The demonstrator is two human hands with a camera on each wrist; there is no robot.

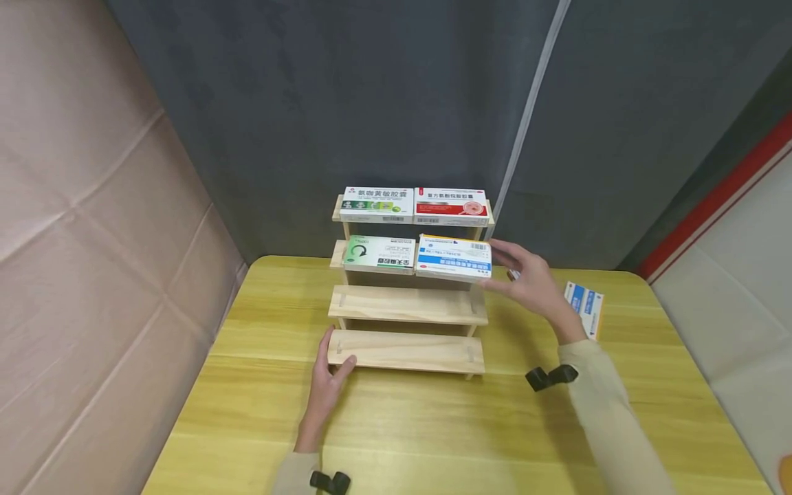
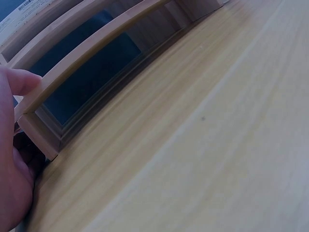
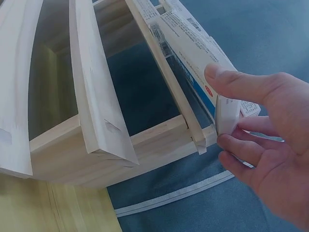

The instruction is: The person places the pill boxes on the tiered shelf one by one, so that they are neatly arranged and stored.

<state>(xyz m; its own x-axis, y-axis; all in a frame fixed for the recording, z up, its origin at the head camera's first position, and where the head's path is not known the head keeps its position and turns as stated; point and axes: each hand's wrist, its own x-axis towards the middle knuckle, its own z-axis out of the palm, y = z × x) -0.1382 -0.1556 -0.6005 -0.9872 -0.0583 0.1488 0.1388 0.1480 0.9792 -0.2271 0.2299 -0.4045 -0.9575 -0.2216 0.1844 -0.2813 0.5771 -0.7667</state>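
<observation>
A four-tier wooden display rack (image 1: 405, 349) stands on the table. My left hand (image 1: 328, 377) grips the left end of its lowest step, thumb (image 2: 26, 82) on the board and the other fingers round the side. With my right hand (image 1: 526, 278) I pinch the right end of a white and blue medicine box (image 1: 454, 258) at the second tier from the top. In the right wrist view that box (image 3: 193, 60) sits between thumb and fingers, tilted against the shelf. Beside it on the same tier lies a green and white medicine box (image 1: 380, 252).
On the top tier lie a white and green medicine box (image 1: 377, 203) and a white and red one (image 1: 450, 204). Another blue and white box (image 1: 584, 307) lies on the table (image 1: 433, 433), right of the rack. A dark curtain (image 1: 334, 103) hangs behind.
</observation>
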